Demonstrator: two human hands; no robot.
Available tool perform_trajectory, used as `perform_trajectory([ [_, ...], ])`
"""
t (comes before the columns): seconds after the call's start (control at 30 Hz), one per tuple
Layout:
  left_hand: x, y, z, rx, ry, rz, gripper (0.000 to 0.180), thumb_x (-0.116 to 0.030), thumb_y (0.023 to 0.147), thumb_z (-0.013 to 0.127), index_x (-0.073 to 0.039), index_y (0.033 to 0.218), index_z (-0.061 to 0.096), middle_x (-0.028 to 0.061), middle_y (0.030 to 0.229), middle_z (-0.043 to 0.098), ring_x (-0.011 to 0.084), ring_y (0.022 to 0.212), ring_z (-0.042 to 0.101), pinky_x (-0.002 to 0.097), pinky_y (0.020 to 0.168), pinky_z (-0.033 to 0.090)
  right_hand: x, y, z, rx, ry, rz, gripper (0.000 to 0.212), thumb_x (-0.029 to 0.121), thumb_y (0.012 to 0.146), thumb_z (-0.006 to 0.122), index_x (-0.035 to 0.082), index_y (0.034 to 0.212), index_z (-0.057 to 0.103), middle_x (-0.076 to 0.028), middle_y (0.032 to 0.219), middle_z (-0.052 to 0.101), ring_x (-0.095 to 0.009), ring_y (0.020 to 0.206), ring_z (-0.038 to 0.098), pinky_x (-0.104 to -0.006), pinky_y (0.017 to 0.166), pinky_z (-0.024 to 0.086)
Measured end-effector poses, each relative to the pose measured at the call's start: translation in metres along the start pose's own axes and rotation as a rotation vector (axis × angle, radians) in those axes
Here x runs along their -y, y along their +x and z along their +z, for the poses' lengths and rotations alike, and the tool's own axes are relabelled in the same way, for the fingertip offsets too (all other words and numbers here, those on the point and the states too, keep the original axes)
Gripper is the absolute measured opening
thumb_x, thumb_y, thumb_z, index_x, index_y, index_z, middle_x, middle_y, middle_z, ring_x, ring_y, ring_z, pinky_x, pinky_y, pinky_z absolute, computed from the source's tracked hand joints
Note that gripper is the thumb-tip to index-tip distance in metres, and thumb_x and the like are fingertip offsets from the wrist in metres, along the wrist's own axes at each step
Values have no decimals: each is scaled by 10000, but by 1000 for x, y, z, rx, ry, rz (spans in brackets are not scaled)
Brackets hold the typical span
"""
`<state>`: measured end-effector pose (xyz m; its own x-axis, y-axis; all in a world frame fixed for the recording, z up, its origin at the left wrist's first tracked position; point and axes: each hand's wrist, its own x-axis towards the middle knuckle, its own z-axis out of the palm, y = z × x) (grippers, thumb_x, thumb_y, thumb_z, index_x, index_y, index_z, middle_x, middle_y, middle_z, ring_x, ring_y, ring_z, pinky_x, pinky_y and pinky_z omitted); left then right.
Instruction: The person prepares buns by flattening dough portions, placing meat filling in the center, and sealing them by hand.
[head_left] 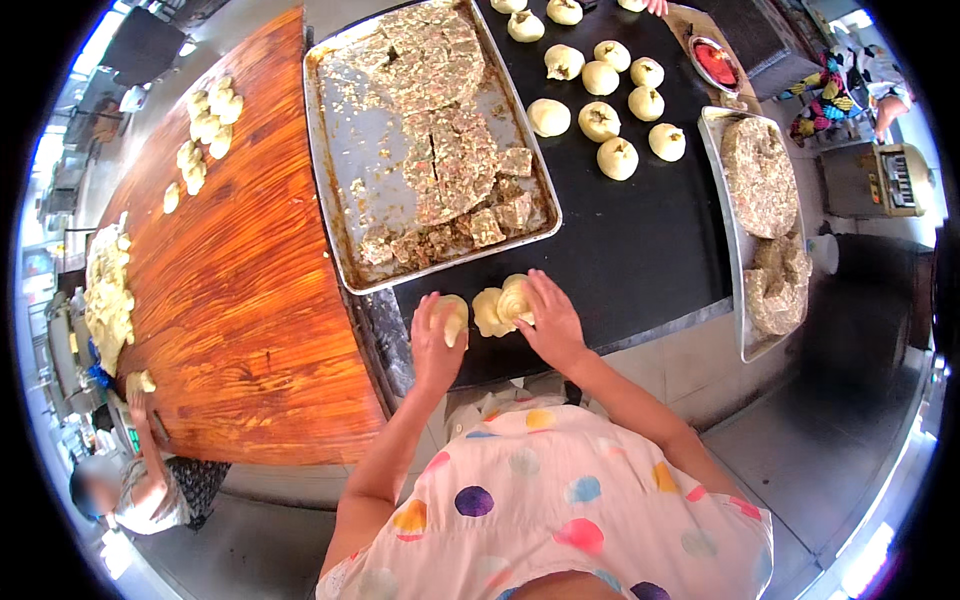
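My left hand (438, 340) curls its fingers round a flat piece of pale dough (456, 316) at the near edge of the black worktop. Beside it, my right hand (553, 318) grips another dough round (513, 301) by its right side. That round overlaps a third dough piece (488, 313), which lies between my hands. Just beyond them is a large metal tray (552, 227) holding a crumbly, speckled filling (450, 150). Part of the filling is cut into blocks, with loose chunks at the near end.
Several round filled buns (617, 158) sit on the worktop (640, 240) at the back. A second tray (745, 340) with speckled masses stands at right, near a bowl of something red (713, 62). On the wooden table (240, 300) at left are dough pieces (212, 115); another person's hand (138, 402) works there.
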<state>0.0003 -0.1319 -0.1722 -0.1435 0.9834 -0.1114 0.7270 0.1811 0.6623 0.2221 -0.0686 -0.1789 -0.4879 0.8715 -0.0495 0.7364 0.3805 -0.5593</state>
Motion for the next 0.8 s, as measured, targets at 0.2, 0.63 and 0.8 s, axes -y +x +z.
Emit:
perform_trajectory([
  [0.2, -35, 5, 36, 166, 81, 202, 748, -54, 764, 695, -38, 1431, 358, 180, 1397, 462, 385, 1358, 378, 503, 1148, 281, -2, 12, 6, -30, 11, -152, 603, 121, 750, 728, -1, 1290, 489, -178, 1300, 527, -337, 1230, 490, -430, 1031, 403],
  [0.63, -64, 3, 51, 145, 200, 199, 639, -55, 762, 722, -75, 1343, 456, 173, 1298, 539, 332, 1284, 473, 418, 1067, 402, -13, -5, -17, -12, 198, -130, 634, 163, 674, 825, 62, 1228, 532, -172, 1253, 528, -374, 1193, 485, -458, 962, 433],
  [0.8, -67, -1, 59, 208, -136, -13, 510, -48, 771, 730, -102, 1236, 528, 125, 1115, 621, 298, 1077, 620, 387, 923, 505, -23, -16, -29, 197, 325, -50, 523, 118, 746, 780, 67, 1212, 547, -124, 1142, 624, -297, 1116, 583, -420, 965, 470],
])
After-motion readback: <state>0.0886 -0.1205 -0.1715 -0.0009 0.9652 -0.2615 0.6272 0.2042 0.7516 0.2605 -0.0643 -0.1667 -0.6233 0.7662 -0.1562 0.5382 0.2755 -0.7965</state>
